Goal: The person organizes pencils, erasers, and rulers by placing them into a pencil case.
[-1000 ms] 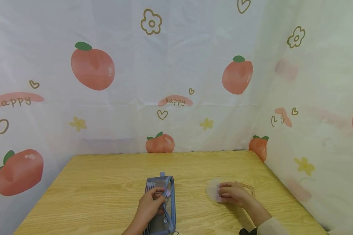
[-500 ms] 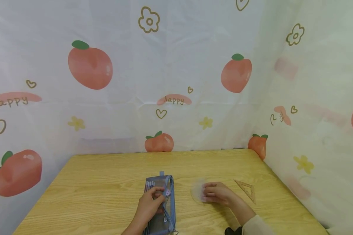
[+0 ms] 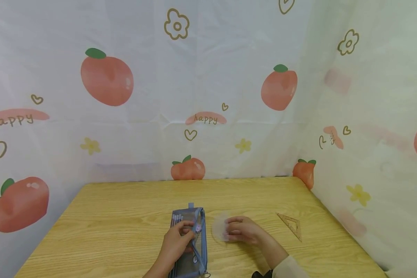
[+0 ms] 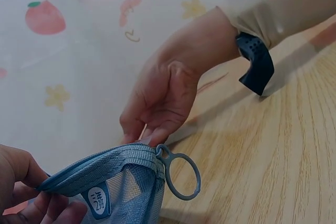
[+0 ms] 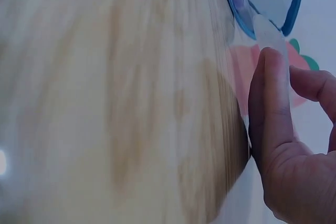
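Observation:
My left hand [image 3: 177, 237] pinches the zipped edge of a blue mesh pencil case [image 3: 191, 266] that lies on the table. The mouth of the case gapes along its right side, and several pencils [image 3: 176, 218] show through the mesh. Just right of the case, my right hand [image 3: 243, 230] holds a clear, round-edged protractor [image 3: 219, 228] between thumb and fingers. In the right wrist view the protractor [image 5: 270, 38] appears edge-on, its tip overlapping the case's blue rim [image 5: 242, 22]. My palm side hides part of it in the left wrist view.
A wooden set square [image 3: 299, 229] lies on the table [image 3: 132, 208] to the right of my right hand. A ring [image 4: 198, 177] hangs from the case's near corner. Fruit-printed white cloth [image 3: 153, 96] stands behind and to the right.
My right hand has moved left with the protractor, away from the set square and close to the pencil case. The left hand keeps its hold on the case.

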Action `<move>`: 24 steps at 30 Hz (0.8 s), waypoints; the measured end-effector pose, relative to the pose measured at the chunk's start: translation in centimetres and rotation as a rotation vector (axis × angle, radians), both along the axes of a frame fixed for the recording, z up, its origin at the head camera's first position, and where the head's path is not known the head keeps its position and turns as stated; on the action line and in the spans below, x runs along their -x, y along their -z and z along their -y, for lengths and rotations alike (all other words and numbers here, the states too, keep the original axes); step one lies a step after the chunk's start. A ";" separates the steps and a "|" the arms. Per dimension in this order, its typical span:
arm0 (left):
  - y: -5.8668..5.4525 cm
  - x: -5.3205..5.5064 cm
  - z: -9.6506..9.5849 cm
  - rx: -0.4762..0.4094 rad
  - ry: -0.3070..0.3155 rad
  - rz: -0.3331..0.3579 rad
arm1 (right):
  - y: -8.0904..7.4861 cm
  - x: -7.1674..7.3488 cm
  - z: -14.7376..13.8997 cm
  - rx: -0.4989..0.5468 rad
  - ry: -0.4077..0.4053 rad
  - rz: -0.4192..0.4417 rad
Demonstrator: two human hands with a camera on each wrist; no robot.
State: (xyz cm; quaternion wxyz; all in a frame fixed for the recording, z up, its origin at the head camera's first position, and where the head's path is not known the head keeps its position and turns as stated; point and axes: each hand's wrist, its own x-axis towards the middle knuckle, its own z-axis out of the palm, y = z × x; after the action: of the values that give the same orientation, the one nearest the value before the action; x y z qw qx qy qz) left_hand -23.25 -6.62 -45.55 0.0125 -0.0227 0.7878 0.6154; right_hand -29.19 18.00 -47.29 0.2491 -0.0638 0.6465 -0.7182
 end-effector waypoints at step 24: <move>0.2 0.1 0.0 -0.022 -0.003 0.001 | 0.3 -0.1 2.9 0.007 -0.005 0.005</move>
State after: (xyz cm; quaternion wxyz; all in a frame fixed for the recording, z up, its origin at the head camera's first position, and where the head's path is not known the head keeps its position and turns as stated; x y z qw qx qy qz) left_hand -23.31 -6.61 -45.72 0.0120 -0.0241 0.7808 0.6242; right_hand -29.13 15.12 -47.63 0.2524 -0.0647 0.6431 -0.7201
